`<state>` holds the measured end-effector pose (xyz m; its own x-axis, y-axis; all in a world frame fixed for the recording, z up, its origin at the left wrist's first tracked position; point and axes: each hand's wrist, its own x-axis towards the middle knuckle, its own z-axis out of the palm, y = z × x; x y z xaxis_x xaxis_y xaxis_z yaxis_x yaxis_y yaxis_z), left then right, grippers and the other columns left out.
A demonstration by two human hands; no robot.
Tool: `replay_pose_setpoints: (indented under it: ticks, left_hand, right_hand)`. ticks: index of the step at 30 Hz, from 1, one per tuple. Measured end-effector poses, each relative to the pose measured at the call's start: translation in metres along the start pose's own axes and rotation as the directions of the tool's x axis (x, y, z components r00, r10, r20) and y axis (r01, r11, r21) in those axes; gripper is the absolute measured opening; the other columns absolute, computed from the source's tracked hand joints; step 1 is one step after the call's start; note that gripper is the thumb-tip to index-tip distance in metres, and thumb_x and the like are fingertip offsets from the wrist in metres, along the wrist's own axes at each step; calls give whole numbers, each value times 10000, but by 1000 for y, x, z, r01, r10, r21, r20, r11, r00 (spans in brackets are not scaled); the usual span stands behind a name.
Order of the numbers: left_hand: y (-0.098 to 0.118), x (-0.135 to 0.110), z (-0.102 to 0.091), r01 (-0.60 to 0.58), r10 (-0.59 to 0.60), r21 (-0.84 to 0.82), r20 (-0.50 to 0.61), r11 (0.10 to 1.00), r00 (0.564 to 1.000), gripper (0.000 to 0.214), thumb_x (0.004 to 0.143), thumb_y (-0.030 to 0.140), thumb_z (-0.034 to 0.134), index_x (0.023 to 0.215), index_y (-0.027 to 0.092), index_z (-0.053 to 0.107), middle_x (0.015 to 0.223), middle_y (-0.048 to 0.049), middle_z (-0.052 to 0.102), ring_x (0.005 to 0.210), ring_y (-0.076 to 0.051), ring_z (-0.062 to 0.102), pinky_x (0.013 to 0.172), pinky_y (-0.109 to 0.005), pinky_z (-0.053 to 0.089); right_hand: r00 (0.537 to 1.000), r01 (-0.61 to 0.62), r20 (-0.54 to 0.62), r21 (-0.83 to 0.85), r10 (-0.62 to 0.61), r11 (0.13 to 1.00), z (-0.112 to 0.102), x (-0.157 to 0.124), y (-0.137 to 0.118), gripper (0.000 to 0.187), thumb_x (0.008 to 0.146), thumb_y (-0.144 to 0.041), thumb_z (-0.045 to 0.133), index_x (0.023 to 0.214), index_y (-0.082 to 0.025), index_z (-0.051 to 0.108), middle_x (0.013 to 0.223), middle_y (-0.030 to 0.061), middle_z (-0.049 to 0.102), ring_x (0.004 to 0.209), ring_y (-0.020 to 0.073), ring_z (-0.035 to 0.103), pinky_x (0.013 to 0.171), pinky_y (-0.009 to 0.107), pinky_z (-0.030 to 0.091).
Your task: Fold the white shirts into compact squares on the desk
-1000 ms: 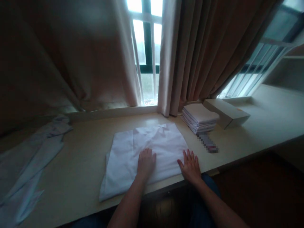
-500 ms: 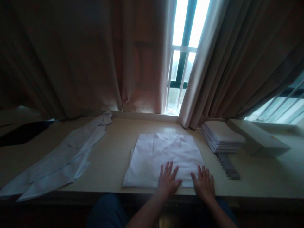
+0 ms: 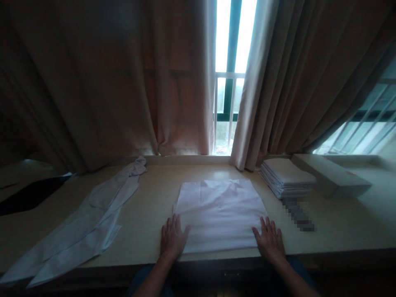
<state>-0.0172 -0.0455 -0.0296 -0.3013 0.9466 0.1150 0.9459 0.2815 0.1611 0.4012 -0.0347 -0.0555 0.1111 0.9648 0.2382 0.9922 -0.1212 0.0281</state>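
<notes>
A folded white garment lies flat on the pale table in front of me. My left hand rests flat with fingers spread at the garment's near left corner. At the near right corner lies my right hand, also flat, fingers stretched out. Neither hand holds anything.
A loose white garment sprawls across the table's left side. A stack of folded white cloth and a long white box sit at the right. A blurred object lies near the stack. Curtains and a window stand behind.
My left hand slid left from the middle of the garment's near edge to its left corner. The right hand stayed at the right corner. The view shifted slightly.
</notes>
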Motion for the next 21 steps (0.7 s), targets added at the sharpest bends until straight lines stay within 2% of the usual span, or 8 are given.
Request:
replay_pose_setpoints:
  ticks: [3,7,11,15,18,21]
  left_hand:
    - [-1,14,-7,18,-18,-43,-7,999,1000,687,866,551,359,1395,119,439,1511,-149,359,1371,-318,322,1105,-476,234]
    - [-6,55,-24,75,-74,-132,11,988,997,611,847,473,422,1321,94,497,1387,-169,505,1243,-248,487,1012,-334,371]
    - [-9,102,-37,186,-170,-140,119,972,978,641,814,540,418,1133,22,618,1119,-252,649,1053,-325,616,844,-390,481]
    - [-8,140,-38,236,-192,-163,249,958,949,519,738,558,492,838,99,713,930,-229,705,895,-356,667,714,-404,516]
    - [-6,153,-36,337,-268,-262,265,904,926,399,633,531,594,677,147,696,881,-209,710,901,-387,661,737,-437,520]
    - [-2,155,-38,422,-352,-365,245,830,903,267,551,427,647,616,169,673,768,-175,702,884,-409,657,738,-471,520]
  right_hand:
    - [1000,-12,-18,7,12,1000,-1,0,-2,765,920,-639,239,1509,-152,260,1583,98,148,1450,310,84,1145,526,59]
    - [1000,-17,-20,56,18,998,-3,1,-5,763,917,-642,265,1500,-150,289,1577,106,174,1450,309,91,1149,523,40]
    - [999,-51,9,114,51,992,-9,5,-7,750,917,-644,282,1492,-163,312,1569,110,198,1448,311,108,1148,530,28]
    - [997,-62,45,153,55,986,-15,10,-8,752,919,-658,253,1498,-180,298,1565,106,208,1447,307,125,1150,523,20]
    - [995,-80,64,166,71,983,-17,11,-8,759,918,-665,238,1502,-183,285,1567,104,202,1447,309,122,1151,520,22]
    - [994,-89,82,179,76,980,-19,11,-8,754,918,-656,256,1505,-181,279,1569,105,193,1447,315,118,1151,522,26]
